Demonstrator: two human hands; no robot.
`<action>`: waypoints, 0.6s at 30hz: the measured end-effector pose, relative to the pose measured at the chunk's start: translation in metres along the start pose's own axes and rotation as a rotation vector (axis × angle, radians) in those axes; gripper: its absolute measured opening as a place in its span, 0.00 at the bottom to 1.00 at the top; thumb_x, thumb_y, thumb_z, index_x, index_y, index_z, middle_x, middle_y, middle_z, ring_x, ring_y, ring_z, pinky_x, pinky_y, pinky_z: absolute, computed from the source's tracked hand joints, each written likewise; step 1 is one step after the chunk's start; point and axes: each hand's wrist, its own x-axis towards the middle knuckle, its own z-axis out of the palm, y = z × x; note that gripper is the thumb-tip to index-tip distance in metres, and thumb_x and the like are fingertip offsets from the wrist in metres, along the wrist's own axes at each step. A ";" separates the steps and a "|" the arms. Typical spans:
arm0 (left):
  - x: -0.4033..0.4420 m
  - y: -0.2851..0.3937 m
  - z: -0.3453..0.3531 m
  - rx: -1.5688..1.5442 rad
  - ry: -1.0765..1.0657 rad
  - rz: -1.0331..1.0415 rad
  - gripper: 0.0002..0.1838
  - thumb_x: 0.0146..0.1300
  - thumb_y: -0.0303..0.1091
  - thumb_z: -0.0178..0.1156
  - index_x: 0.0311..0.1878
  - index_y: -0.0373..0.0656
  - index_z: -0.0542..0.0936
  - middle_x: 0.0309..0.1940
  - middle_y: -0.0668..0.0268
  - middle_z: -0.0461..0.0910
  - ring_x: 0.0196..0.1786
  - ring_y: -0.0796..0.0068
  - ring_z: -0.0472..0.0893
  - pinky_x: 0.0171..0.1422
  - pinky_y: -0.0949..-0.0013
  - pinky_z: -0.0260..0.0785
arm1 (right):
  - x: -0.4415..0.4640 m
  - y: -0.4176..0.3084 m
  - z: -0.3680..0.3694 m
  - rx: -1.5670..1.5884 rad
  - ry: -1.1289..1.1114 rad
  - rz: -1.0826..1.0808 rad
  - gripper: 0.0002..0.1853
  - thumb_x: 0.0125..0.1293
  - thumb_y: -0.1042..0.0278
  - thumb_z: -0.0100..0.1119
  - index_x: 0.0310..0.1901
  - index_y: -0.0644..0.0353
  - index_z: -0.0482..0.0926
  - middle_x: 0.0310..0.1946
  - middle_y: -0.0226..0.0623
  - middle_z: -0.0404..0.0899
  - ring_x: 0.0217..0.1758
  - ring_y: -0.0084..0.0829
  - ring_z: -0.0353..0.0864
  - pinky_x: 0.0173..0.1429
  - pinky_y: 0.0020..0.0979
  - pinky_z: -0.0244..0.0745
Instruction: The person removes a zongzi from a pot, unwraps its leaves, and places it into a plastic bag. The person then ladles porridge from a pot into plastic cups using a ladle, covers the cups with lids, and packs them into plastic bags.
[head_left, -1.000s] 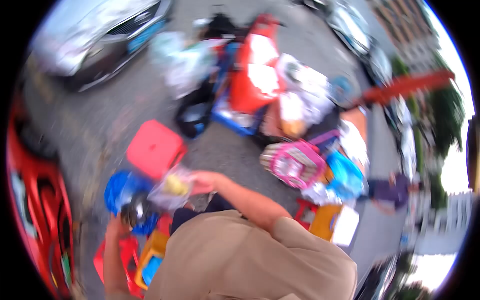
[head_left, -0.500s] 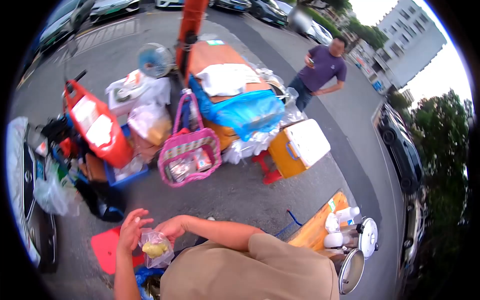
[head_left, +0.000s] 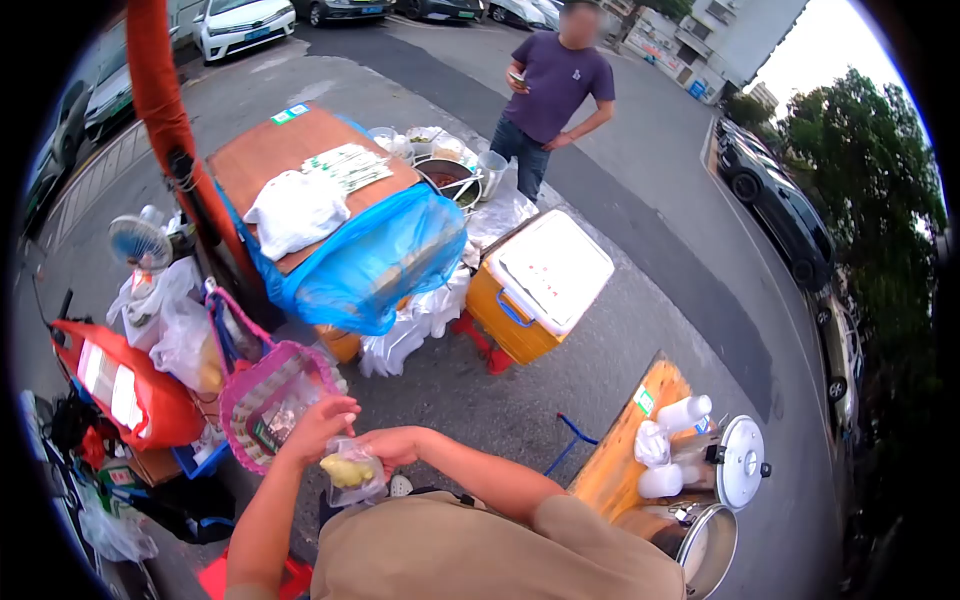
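A small clear plastic bag (head_left: 352,487) with a lumpy yellow piece of food (head_left: 346,470) in it hangs in front of my chest. My right hand (head_left: 396,447) is closed on the bag's edge from the right. At the bag's upper left is my left hand (head_left: 318,428), its fingers stretched out and partly apart; whether it touches the plastic is hard to see. Just beyond my left hand is a pink woven basket (head_left: 240,415) with small packets inside.
Ahead, a cart (head_left: 240,150) carries a blue plastic sheet (head_left: 375,265), a white cloth (head_left: 296,212) and pots. A yellow cooler box (head_left: 515,330) with a white lid stands beside it. Right, a wooden board (head_left: 625,440) holds cups near steel pots (head_left: 708,550). A person (head_left: 565,85) stands beyond.
My view has swung right, bringing the cart and cooler closer to centre. Both hands and the bag now show farther right, over the basket's side. The left hand's fingers have come closer together.
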 end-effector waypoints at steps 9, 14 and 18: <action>0.189 0.078 0.043 -0.039 -0.082 -0.038 0.23 0.66 0.30 0.69 0.62 0.45 0.76 0.53 0.63 0.83 0.34 0.79 0.80 0.31 0.77 0.71 | -0.095 0.008 -0.120 0.681 0.301 -0.304 0.26 0.78 0.44 0.50 0.67 0.53 0.75 0.58 0.33 0.83 0.56 0.30 0.85 0.54 0.37 0.84; 0.308 0.128 0.081 -0.026 -0.205 -0.049 0.20 0.69 0.31 0.66 0.62 0.44 0.75 0.54 0.62 0.82 0.35 0.82 0.79 0.25 0.84 0.62 | -0.142 -0.005 -0.194 1.023 0.448 -0.510 0.28 0.79 0.45 0.45 0.67 0.57 0.74 0.59 0.41 0.82 0.55 0.33 0.86 0.46 0.29 0.86; 0.401 0.149 0.118 0.448 -0.284 0.312 0.18 0.70 0.34 0.65 0.60 0.41 0.77 0.58 0.64 0.78 0.47 0.79 0.79 0.40 0.76 0.71 | -0.189 -0.017 -0.242 1.059 0.554 -0.599 0.28 0.78 0.41 0.45 0.66 0.56 0.75 0.51 0.38 0.84 0.38 0.24 0.87 0.22 0.16 0.76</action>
